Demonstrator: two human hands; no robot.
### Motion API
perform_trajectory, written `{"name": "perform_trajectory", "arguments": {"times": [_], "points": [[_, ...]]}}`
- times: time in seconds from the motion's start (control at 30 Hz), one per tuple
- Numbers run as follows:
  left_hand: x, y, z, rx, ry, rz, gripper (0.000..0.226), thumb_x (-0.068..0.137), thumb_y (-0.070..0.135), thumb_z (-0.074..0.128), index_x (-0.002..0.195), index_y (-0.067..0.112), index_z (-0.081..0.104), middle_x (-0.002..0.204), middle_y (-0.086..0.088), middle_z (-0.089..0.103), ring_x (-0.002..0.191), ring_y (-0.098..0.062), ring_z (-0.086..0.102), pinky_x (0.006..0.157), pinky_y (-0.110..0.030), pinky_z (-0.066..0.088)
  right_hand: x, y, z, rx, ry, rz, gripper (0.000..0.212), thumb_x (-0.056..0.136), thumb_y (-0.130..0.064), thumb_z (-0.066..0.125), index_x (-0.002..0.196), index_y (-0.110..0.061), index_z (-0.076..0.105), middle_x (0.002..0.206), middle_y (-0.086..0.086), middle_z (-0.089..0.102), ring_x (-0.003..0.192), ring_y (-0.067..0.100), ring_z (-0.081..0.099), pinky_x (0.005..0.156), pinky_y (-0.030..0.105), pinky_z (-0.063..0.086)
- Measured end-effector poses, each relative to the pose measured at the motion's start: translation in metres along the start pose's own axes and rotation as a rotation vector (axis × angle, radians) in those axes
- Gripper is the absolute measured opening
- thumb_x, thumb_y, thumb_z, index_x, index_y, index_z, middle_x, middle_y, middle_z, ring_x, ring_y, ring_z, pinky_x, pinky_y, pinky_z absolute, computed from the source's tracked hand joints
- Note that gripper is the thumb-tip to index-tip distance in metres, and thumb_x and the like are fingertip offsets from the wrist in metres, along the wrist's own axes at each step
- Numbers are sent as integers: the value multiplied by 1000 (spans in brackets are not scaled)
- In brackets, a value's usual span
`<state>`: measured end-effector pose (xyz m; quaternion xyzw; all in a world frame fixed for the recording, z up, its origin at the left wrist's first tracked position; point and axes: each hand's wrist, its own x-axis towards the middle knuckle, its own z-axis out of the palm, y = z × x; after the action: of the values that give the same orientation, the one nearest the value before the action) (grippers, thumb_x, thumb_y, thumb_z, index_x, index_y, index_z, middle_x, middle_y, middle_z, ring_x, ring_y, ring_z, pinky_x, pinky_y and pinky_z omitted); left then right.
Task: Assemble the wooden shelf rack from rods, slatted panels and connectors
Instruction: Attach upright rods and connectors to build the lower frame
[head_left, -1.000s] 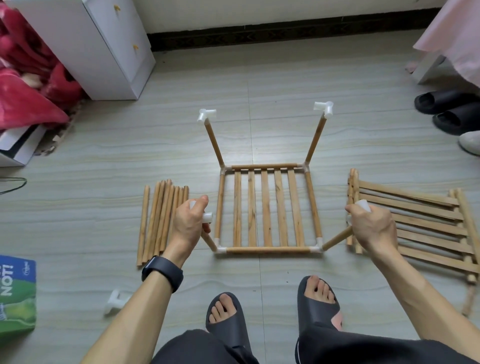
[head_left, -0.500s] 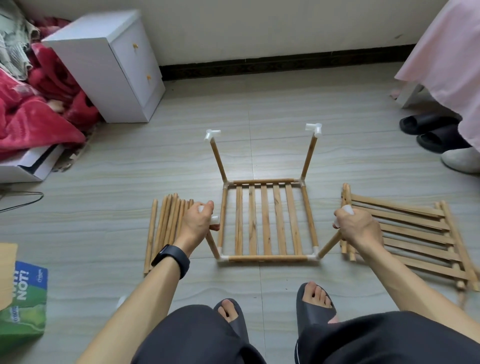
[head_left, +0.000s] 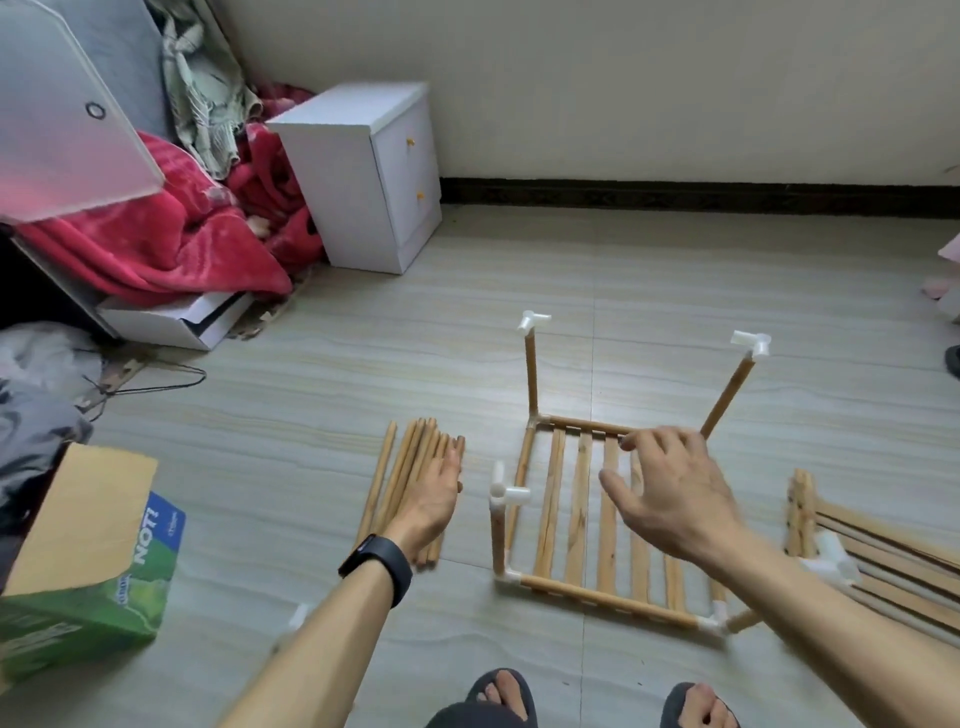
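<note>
Slatted panel (head_left: 579, 519) with four posts (head_left: 531, 374); left hand (head_left: 434, 501), right hand (head_left: 675, 499) grips wide, empty.

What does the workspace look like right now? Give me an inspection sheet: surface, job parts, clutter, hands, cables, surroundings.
Surface: pale tiled floor.
Job's things: slatted panel flat on the floor, corner rods capped with white connectors; loose rods to its left; spare slatted panels to its right; loose connector by the left forearm, blurred.
Clutter: green box, red blanket.
Hands: left hand open over the loose rods; right hand open, fingers spread over the panel.
Cables: thin black wire on the floor; cable or hanger, cannot tell.
Surroundings: white cabinet, dark skirting.
</note>
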<state>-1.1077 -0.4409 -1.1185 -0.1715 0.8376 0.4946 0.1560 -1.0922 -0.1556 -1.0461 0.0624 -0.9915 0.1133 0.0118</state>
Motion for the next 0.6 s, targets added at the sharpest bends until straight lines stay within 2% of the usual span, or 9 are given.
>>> {"name": "perform_trajectory", "arguments": {"times": [0.07, 0.13, 0.2, 0.27, 0.33, 0.37, 0.47, 0.53, 0.6], "points": [[5, -24, -9, 138, 65, -55, 60, 104, 60, 25, 140, 19, 49, 127, -3, 61, 110, -22, 58, 102, -41, 46, 11, -32, 9, 15, -61, -133, 64, 92, -70, 39, 141, -29, 47, 145, -2, 50, 137, 20, 36, 112, 41, 35], [11, -52, -20, 183, 79, -135, 53, 104, 53, 36, 139, 14, 48, 116, 0, 58, 102, -20, 58, 93, -38, 50, 22, -64, 21, 64, -185, -278, 69, 92, -73, 33, 151, -38, 29, 160, 1, 33, 146, 24, 27, 117, 43, 31], [18, -80, -29, 240, 65, -225, 52, 103, 47, 44, 144, 14, 42, 133, -8, 53, 116, -27, 56, 99, -37, 48, 32, -89, 35, 71, -309, -411, 70, 93, -75, 27, 155, -48, 10, 168, 5, 14, 150, 28, 23, 119, 48, 29], [26, -104, -35, 322, 68, -302, 56, 101, 41, 48, 150, 15, 36, 145, -15, 44, 129, -33, 48, 108, -41, 42, 37, -103, 51, 50, -372, -507, 66, 96, -74, 27, 154, -48, 11, 168, 8, 12, 144, 29, 35, 114, 47, 36], [33, -122, -38, 409, 58, -359, 60, 100, 37, 48, 153, 16, 31, 148, -16, 39, 135, -35, 42, 112, -44, 38, 38, -107, 65, 91, -350, -513, 49, 101, -64, 29, 143, -38, 34, 157, 4, 31, 116, 22, 58, 92, 36, 51], [37, -130, -37, 448, 55, -379, 60, 99, 37, 48, 153, 16, 31, 148, -16, 37, 136, -34, 40, 112, -45, 38, 38, -106, 71, 117, -306, -503, 41, 103, -59, 29, 130, -31, 43, 146, 1, 39, 96, 17, 60, 78, 29, 51], [51, -147, -37, 534, 95, -405, 58, 99, 36, 49, 151, 16, 32, 151, -15, 34, 137, -34, 37, 110, -46, 39, 32, -103, 86, 174, -169, -460, 33, 104, -53, 23, 97, -27, 42, 109, -4, 46, 60, 6, 43, 53, 19, 37], [62, -156, -35, 558, 125, -420, 57, 100, 32, 46, 151, 15, 30, 154, -16, 30, 138, -36, 36, 110, -46, 39, 27, -104, 89, 220, -91, -424, 29, 105, -47, 29, 89, -25, 37, 91, -5, 41, 52, 5, 35, 46, 18, 27], [74, -164, -32, 553, 134, -450, 52, 102, 27, 39, 151, 14, 26, 152, -19, 31, 135, -38, 38, 108, -46, 39, 25, -107, 87, 244, -32, -394, 27, 106, -41, 37, 87, -22, 38, 84, -4, 37, 48, 5, 29, 43, 14, 18]]}}
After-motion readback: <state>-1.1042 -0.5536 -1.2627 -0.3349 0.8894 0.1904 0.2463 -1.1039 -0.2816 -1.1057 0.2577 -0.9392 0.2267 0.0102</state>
